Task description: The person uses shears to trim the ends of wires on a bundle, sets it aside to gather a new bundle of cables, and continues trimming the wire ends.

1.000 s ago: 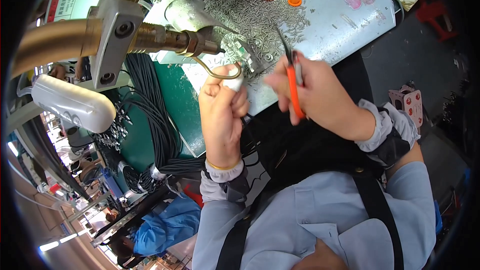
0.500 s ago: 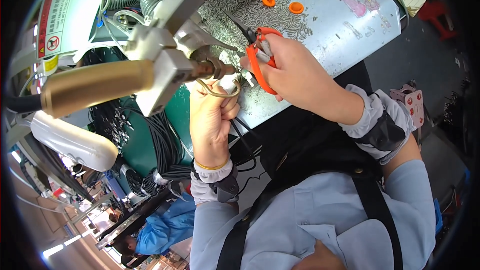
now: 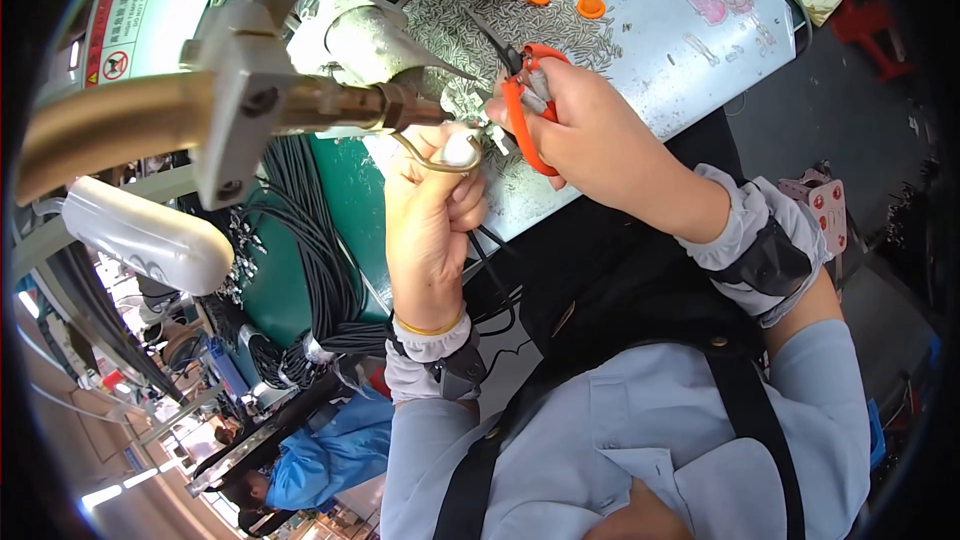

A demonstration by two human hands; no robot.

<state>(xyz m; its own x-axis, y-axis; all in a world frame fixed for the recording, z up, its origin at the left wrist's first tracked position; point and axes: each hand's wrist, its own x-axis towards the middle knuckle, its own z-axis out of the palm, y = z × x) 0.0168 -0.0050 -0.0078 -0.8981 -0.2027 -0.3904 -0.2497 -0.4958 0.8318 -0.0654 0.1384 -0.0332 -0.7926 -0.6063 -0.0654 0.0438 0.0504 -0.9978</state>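
My left hand (image 3: 430, 215) is closed, thumb up, just below the metal tip of a brass-coloured heating tool (image 3: 385, 110). A black cable (image 3: 490, 255) trails from under its curled fingers. A bent brass tube (image 3: 425, 160) passes over the thumb, with a bright glare beside it. My right hand (image 3: 600, 140) holds orange-handled scissors (image 3: 518, 125), their dark blades pointing away from me. Its thumb and fingertip come close to a small white piece (image 3: 498, 135) between the hands; what grips that piece is hard to make out.
Many small metal pins (image 3: 470, 10) lie heaped on the pale worktop (image 3: 640, 90), near two orange rings (image 3: 591, 7). Bundled black cables (image 3: 320, 270) lie on a green mat (image 3: 270, 290) at left. A white rounded housing (image 3: 150, 235) and metal clamp block (image 3: 240, 110) stand there; a person in blue (image 3: 330, 450) sits beyond.
The brass-coloured tool and its clamp block have shifted up and left in view, looking larger. My left hand sits slightly farther right; the right still grips the scissors.
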